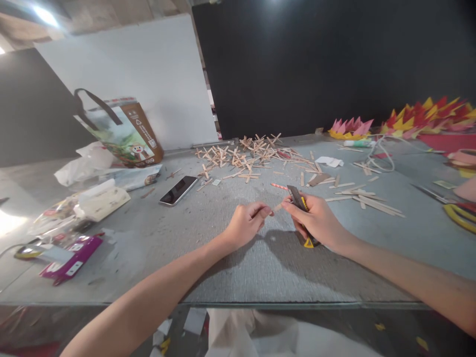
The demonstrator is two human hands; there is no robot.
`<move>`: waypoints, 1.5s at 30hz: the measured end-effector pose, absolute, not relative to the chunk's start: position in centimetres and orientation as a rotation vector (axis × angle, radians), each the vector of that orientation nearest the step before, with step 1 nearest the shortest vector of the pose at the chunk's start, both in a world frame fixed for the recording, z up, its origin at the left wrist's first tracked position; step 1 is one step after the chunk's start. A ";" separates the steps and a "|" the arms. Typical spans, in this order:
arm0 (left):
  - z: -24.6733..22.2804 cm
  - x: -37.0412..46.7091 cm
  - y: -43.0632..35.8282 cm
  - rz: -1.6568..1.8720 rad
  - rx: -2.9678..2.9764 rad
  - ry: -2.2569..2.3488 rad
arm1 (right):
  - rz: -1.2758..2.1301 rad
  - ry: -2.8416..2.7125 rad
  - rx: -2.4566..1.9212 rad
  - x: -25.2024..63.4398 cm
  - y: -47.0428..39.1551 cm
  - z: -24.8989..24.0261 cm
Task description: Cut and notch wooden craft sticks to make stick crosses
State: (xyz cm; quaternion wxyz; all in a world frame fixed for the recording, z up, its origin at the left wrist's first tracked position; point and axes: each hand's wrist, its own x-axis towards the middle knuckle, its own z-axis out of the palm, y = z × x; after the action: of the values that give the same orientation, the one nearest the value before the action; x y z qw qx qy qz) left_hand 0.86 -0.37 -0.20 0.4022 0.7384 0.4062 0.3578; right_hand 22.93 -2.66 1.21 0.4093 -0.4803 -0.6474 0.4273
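Observation:
My left hand [248,224] is closed, its thumb and forefinger pinching one end of a short wooden craft stick [279,206]. At the stick's other end are the fingertips of my right hand [323,222]. That hand is wrapped round a black and yellow utility knife [302,210], whose upper end points up and away from me. Whether the blade is out I cannot tell. Both hands are above the grey tabletop [223,267]. Beyond them lies a loose pile of wooden craft sticks [245,156], with more sticks [375,202] scattered to the right.
A phone [179,190] lies left of the hands. Farther left are a printed carrier bag [128,131], plastic wrappings and a purple packet [72,260]. On the right are yellow-handled scissors [459,215], a white cord [383,153] and folded-paper pieces [427,119]. Upright panels stand behind.

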 end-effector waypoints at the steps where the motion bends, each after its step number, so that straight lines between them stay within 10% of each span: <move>1: -0.1 0.9 -0.4 0.932 1.828 1.030 | 1.074 -1.632 -1.211 22.9 -2.7 1.3; 14: 0.1 0.9 0.9 1.350 1.137 0.896 | 1.123 -1.633 -1.139 22.8 -3.0 1.4; 45: 0.0 1.8 -1.0 0.985 1.796 1.155 | 1.155 -1.797 -1.238 22.3 -4.4 1.9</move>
State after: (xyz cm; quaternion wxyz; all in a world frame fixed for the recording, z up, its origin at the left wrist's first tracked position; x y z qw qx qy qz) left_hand 1.84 -1.04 0.02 0.3851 0.7048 0.4533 0.3865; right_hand 22.31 -4.37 1.91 0.3300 -0.4734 -0.6870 0.4416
